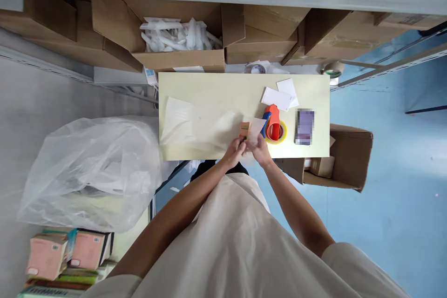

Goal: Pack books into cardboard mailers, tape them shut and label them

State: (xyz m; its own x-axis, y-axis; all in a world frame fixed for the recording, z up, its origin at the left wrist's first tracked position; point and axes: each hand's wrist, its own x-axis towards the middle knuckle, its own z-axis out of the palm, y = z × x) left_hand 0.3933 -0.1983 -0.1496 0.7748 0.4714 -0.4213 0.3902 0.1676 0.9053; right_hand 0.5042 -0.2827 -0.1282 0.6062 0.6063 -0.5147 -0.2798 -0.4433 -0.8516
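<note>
Both of my hands meet near the front edge of the pale table, fingers closed. My left hand grips a small tan, box-like item with dark print; its lower end is hidden by the fingers. In my right hand is a white slip of paper, overlapping the tan item's right side. Just beyond the right hand lies a red and blue tape dispenser with a roll of clear tape. White cards lie behind the dispenser. A translucent plastic bag lies flat on the left.
A phone with a blurred screen lies at the table's right. Open cardboard boxes stand behind, one holding white plastic pieces. A large plastic bag and stacked books are at left. Another open carton stands at right.
</note>
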